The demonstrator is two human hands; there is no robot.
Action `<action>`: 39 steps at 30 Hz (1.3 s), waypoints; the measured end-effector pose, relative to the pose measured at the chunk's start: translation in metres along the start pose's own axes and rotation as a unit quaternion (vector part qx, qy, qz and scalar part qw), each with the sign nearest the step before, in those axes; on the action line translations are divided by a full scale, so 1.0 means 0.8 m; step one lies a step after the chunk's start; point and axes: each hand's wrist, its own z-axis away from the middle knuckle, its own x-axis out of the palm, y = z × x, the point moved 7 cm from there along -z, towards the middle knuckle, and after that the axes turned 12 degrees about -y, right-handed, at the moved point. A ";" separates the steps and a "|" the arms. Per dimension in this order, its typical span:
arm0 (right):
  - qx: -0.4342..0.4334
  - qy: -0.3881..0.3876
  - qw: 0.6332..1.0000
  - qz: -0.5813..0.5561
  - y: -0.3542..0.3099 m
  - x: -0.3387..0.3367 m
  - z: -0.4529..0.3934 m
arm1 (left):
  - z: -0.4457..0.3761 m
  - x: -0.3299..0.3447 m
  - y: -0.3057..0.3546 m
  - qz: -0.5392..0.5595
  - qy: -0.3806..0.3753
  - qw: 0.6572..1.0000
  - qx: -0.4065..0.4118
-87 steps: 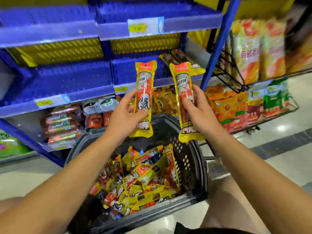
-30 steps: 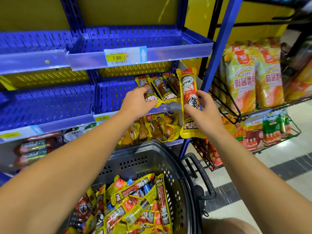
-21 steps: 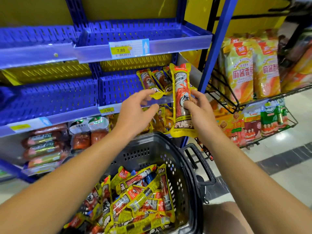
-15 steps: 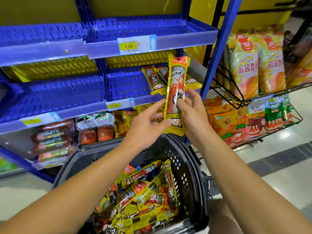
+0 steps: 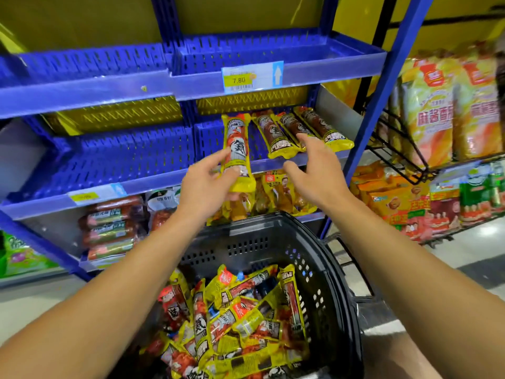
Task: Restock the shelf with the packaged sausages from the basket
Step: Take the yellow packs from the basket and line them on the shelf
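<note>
Yellow film crackles under my left hand (image 5: 203,184), which has just taken the sausage pack (image 5: 237,151) over from my right and pinches its lower end, basket (image 5: 336,272) of packs beneath my wrists. My right hand (image 5: 314,165), now free with fingers spread, reaches to the three packs (image 5: 297,131) lying just beyond its fingertips on the blue shelf (image 5: 136,157). So this pack goes down next, in the gap left of them.

Blue shelf (image 5: 314,158), three sausage packs (image 5: 300,131) lying on it
</note>
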 end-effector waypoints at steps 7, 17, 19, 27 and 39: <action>0.034 -0.007 0.993 0.112 0.018 0.007 -0.044 | -0.074 -0.005 0.006 -0.296 -0.020 0.955 -0.024; 0.015 -0.020 0.986 0.163 0.026 0.013 -0.061 | -0.104 -0.010 0.011 -0.433 -0.120 0.893 0.019; 0.016 -0.017 0.984 0.175 0.028 0.013 -0.061 | -0.107 -0.004 0.010 -0.426 -0.130 0.895 0.022; -0.011 -0.005 0.981 0.193 0.033 0.009 -0.065 | -0.118 0.022 0.007 -0.403 -0.112 0.907 0.040; -0.050 -0.010 0.979 0.198 0.017 0.002 -0.048 | -0.115 0.030 0.010 -0.428 -0.111 0.896 0.031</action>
